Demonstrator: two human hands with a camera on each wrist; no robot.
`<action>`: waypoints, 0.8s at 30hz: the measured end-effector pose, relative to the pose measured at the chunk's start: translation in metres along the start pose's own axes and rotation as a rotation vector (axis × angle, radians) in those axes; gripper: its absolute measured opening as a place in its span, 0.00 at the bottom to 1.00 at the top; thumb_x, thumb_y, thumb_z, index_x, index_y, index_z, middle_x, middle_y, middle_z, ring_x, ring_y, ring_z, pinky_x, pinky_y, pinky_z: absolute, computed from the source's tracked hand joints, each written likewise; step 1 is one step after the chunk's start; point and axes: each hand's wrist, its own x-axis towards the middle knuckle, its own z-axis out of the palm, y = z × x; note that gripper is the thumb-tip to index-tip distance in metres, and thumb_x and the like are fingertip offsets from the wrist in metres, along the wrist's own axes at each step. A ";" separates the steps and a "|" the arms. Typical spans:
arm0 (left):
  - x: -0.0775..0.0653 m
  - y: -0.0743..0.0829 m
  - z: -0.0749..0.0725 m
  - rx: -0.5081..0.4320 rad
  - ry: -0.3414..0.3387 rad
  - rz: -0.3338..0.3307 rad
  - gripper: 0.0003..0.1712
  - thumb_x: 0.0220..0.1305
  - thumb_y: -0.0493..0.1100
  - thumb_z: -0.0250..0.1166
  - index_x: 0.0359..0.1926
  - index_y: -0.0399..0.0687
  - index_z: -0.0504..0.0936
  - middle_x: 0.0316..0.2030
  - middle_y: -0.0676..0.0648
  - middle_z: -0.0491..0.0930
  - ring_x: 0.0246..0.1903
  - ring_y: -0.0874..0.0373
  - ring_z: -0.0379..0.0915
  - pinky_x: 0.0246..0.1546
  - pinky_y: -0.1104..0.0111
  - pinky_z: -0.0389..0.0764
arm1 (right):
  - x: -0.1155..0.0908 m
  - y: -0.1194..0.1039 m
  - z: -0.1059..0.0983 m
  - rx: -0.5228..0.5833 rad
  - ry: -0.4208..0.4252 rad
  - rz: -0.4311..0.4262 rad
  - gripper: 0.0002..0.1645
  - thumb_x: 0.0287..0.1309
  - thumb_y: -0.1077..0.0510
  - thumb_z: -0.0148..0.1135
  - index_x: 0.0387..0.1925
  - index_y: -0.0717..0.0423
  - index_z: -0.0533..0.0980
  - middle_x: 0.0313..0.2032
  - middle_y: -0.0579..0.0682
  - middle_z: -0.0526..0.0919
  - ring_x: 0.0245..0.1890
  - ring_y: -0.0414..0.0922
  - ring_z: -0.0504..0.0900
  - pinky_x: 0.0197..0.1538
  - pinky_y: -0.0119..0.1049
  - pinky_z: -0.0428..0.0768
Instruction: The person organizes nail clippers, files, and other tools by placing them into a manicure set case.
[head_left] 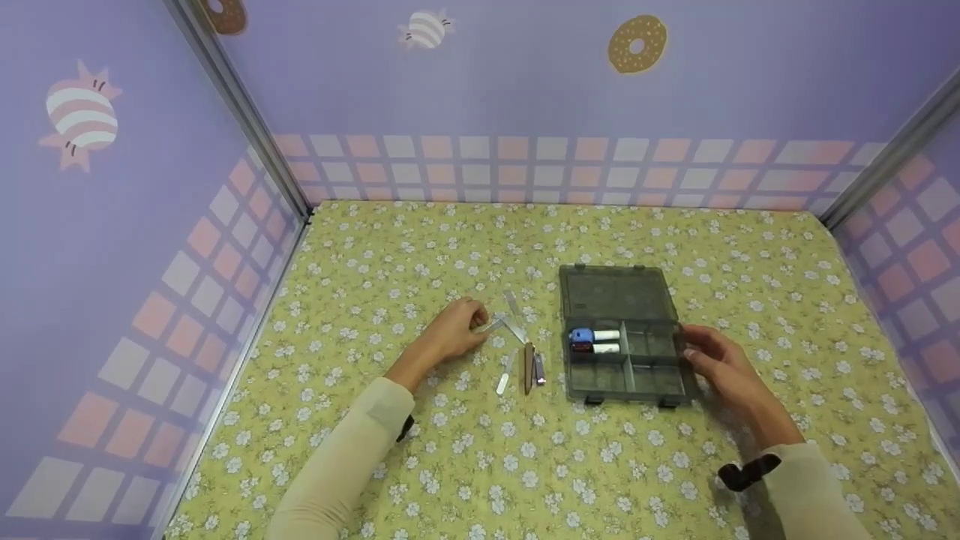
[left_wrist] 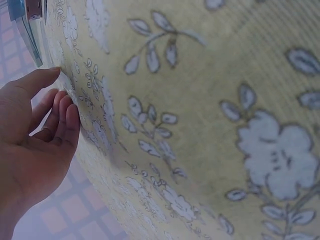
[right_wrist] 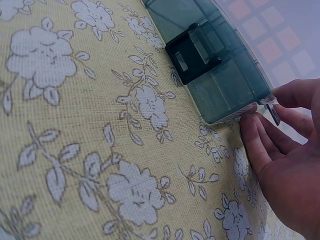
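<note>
My left hand [head_left: 454, 328] rests on the cloth with fingers loosely bent, at the end of a pale thin strip [head_left: 493, 325]. The left wrist view shows a gap between thumb and fingers. Just right of it lie a silvery slim tool [head_left: 514, 330], a brown stick-like tool [head_left: 529, 369], what looks like a nail clipper [head_left: 539, 370] and a white-tipped strip [head_left: 503, 382]. My right hand [head_left: 724, 365] grips the right edge of an open grey see-through compartment box [head_left: 658, 386], thumb above and fingers against its side [right_wrist: 225, 95]. Two nail polish bottles, blue [head_left: 581, 335] and dark red [head_left: 582, 348], lie in its back left compartment.
The box's lid [head_left: 619, 292] lies folded back behind it. Another pale strip [head_left: 511, 301] lies behind the small tools. A flowered cloth [head_left: 450, 465] covers the table; purple patterned walls [head_left: 525, 90] enclose its back and sides.
</note>
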 end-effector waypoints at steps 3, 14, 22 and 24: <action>0.001 -0.001 0.000 -0.015 0.001 0.004 0.09 0.75 0.37 0.66 0.52 0.41 0.85 0.47 0.45 0.82 0.46 0.53 0.80 0.50 0.58 0.83 | 0.000 0.000 0.000 -0.004 -0.001 -0.002 0.33 0.81 0.58 0.56 0.76 0.72 0.60 0.71 0.70 0.66 0.65 0.42 0.75 0.59 0.30 0.81; 0.000 -0.001 0.001 -0.075 0.005 -0.008 0.09 0.72 0.31 0.65 0.50 0.38 0.84 0.44 0.44 0.83 0.43 0.54 0.79 0.47 0.58 0.83 | -0.001 -0.003 0.000 -0.016 0.009 0.048 0.34 0.81 0.55 0.56 0.77 0.69 0.60 0.72 0.69 0.66 0.64 0.43 0.75 0.59 0.30 0.80; 0.000 -0.003 0.000 -0.080 -0.016 0.017 0.08 0.73 0.30 0.63 0.49 0.38 0.84 0.42 0.44 0.82 0.42 0.54 0.78 0.47 0.59 0.82 | -0.002 -0.003 0.001 -0.037 0.013 0.058 0.34 0.82 0.55 0.55 0.78 0.67 0.59 0.74 0.68 0.65 0.65 0.41 0.74 0.59 0.29 0.80; -0.001 -0.003 -0.001 -0.073 -0.023 0.025 0.07 0.74 0.32 0.63 0.49 0.39 0.84 0.43 0.44 0.82 0.43 0.53 0.79 0.48 0.58 0.83 | -0.002 -0.004 0.001 -0.052 0.013 0.060 0.34 0.82 0.54 0.55 0.78 0.67 0.60 0.74 0.68 0.64 0.66 0.41 0.73 0.58 0.28 0.79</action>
